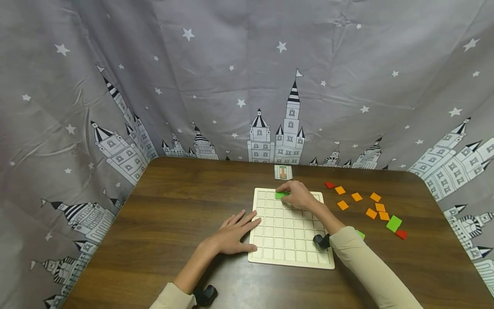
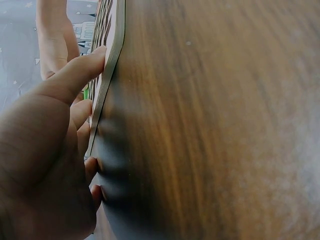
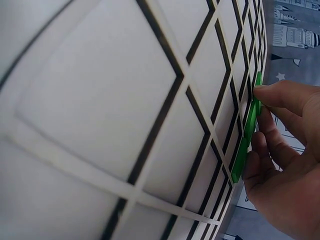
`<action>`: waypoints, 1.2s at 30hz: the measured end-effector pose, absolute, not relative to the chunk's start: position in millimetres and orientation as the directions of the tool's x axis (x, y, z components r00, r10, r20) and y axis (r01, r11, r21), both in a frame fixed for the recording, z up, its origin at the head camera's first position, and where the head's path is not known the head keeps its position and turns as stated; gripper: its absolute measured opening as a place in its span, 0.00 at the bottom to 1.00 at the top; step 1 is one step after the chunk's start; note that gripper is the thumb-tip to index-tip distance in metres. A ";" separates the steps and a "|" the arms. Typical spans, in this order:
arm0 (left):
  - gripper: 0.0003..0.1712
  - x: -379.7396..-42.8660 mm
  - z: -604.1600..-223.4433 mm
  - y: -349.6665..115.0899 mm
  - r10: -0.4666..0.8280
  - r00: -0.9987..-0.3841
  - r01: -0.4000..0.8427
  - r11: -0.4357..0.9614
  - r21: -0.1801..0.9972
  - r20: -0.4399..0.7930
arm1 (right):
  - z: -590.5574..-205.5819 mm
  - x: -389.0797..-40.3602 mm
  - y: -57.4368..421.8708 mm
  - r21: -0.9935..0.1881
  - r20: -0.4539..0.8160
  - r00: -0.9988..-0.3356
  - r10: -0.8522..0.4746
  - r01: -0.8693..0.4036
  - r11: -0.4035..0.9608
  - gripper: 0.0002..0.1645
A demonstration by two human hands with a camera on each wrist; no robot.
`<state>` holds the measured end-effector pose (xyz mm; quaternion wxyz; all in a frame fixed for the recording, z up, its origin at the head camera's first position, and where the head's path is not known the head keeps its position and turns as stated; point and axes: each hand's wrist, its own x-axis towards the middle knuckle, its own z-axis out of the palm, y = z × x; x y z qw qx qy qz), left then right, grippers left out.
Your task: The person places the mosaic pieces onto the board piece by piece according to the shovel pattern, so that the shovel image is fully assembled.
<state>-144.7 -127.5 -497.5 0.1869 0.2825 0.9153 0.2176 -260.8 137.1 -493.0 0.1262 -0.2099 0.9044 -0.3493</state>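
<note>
A pale wooden grid board (image 1: 289, 231) lies on the table. At its far edge, my right hand (image 1: 300, 196) pinches a green tile (image 1: 280, 195) low over the top row of squares. In the right wrist view, the thumb (image 3: 267, 94) and fingers are on green pieces (image 3: 240, 162) standing just above the grid lines; the hand partly covers them. My left hand (image 1: 231, 236) lies with fingers spread at the board's left edge, thumb and fingertips touching the rim. The left wrist view shows that thumb (image 2: 90, 65) on the board's border.
To the right lie several loose orange tiles (image 1: 356, 197), a red tile (image 1: 329, 185) at the back, another red piece (image 1: 402, 234) and a green piece (image 1: 394, 223). Another green piece (image 1: 360, 234) shows partly behind the right sleeve. A small pattern card (image 1: 283, 172) lies beyond the board.
</note>
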 end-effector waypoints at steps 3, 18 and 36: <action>0.46 -144.7 -498.2 -127.6 0.600 -0.770 0.439 0.746 0.502 -0.218 | -493.5 -261.3 137.1 -0.687 -0.079 -0.879 -0.471 -0.294 0.665 0.20; 0.47 -143.6 -496.9 -126.8 0.601 -0.768 0.438 0.744 0.506 -0.219 | -493.8 -261.1 139.3 -0.687 -0.068 -0.881 -0.468 -0.299 0.663 0.19; 0.46 -144.8 -494.8 -126.8 0.596 -0.770 0.435 0.752 0.494 -0.228 | -488.5 -253.5 151.1 -0.711 0.017 -0.897 -0.442 -0.322 0.626 0.19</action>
